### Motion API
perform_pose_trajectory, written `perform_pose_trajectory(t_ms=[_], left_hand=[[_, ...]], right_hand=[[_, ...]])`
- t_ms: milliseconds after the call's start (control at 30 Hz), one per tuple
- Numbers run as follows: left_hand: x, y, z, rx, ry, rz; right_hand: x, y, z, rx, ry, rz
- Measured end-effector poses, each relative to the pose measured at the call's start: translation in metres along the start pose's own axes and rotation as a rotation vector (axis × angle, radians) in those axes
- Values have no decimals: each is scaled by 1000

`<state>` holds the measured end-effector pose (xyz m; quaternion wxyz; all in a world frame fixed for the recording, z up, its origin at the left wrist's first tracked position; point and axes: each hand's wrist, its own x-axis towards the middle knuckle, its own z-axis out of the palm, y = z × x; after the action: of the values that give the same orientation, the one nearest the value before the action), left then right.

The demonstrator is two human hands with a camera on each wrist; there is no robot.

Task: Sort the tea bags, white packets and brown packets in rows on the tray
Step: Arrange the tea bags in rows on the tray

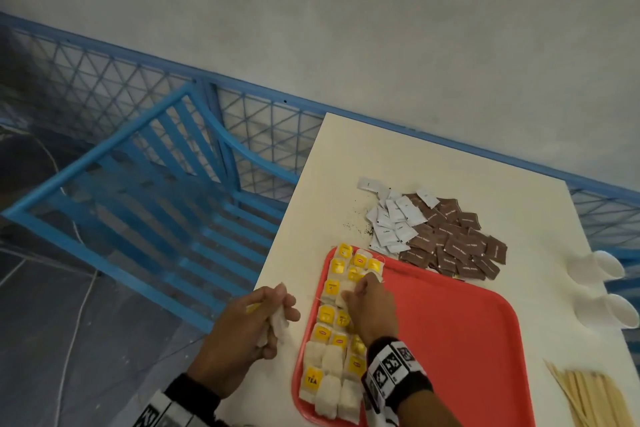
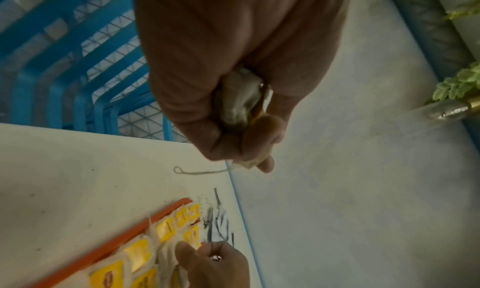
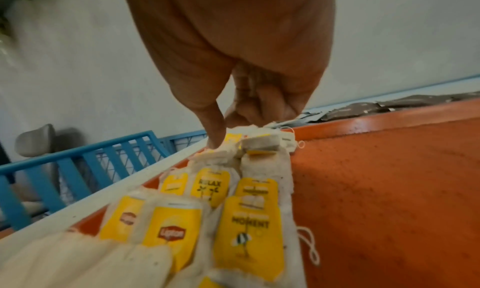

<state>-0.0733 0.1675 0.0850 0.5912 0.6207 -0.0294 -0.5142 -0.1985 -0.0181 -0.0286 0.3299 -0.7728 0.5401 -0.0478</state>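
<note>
Red tray on white table; tea bags rowed along its left edge. Right hand pinches a bag at the rows' far end. Left hand, off the tray's left side, grips spare bags. White packets and brown packets heaped beyond the tray.

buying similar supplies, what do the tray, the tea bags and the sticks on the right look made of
Tray: likely plastic, red-orange with a faintly speckled, semi-gloss surface and a moulded rounded rim. Tea bags: thin off-white filter paper with frayed edges, string, and glossy yellow paper tags. Sticks: pale, flat, matte, probably wood.
</note>
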Motion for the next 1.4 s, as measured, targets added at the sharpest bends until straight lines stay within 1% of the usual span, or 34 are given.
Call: perform_pose_trajectory(t_ms=[33,100,167,200,267,333,367,400,467,500,533,600,700,800,900,1033,1100,1167,1200,1267,1300,1333,1367,1400], left_hand=[[1,3,1,-38,-22,-2],[4,9,3,-101,-56,-5],[7,12,7,-160,-92,-10],[8,13,8,-185,-110,-16],[10,15,12,-216,-144,-26],[10,17,18,-220,-177,-32],[10,18,21,-214,-196,-32],[9,19,24,-206,-217,-32],[8,20,32,-177,-256,-34],[7,20,35,-156,-267,-25],[8,19,39,-130,-275,-11],[8,18,46,-75,-299,17],[6,16,59,-16,-357,35],[1,16,71,25,-424,69],[0,16,72,116,-421,109],[3,16,74,232,-415,180],[2,16,79,221,-385,206],[1,17,83,92,-373,147],[0,18,84,-1,-382,94],[1,19,84,-128,-424,3],[0,19,83,-141,-446,-20],[-1,19,83,-132,-464,-31],[-1,19,83,-112,-475,-33],[-2,18,84,-93,-473,-40]], right_hand=[[-1,-1,2,-19,-4,-54],[-3,-2,5,-98,-73,-126],[-4,0,4,-184,-152,-159],[-6,-2,1,-178,-161,-166],[-16,-11,-16,-61,-111,-206],[-31,-27,-40,148,-45,-288],[-40,-36,-54,256,-35,-330],[-49,-45,-67,350,-63,-372],[-64,-60,-91,430,-197,-435],[-69,-63,-99,427,-256,-447],[-72,-64,-104,402,-282,-451],[-76,-64,-112,363,-266,-485],[-78,-60,-116,389,-264,-526],[-76,-51,-124,461,-294,-500],[-71,-45,-141,534,-328,-458],[-69,-46,-162,424,-383,-494],[-68,-46,-165,439,-368,-495],[-74,-44,-168,532,-329,-508],[-78,-42,-171,531,-297,-571],[-85,-34,-174,349,-224,-774],[-86,-31,-173,239,-191,-868],[-85,-30,-171,162,-150,-920],[-84,-30,-168,130,-107,-942],[-83,-31,-167,144,-71,-944]])
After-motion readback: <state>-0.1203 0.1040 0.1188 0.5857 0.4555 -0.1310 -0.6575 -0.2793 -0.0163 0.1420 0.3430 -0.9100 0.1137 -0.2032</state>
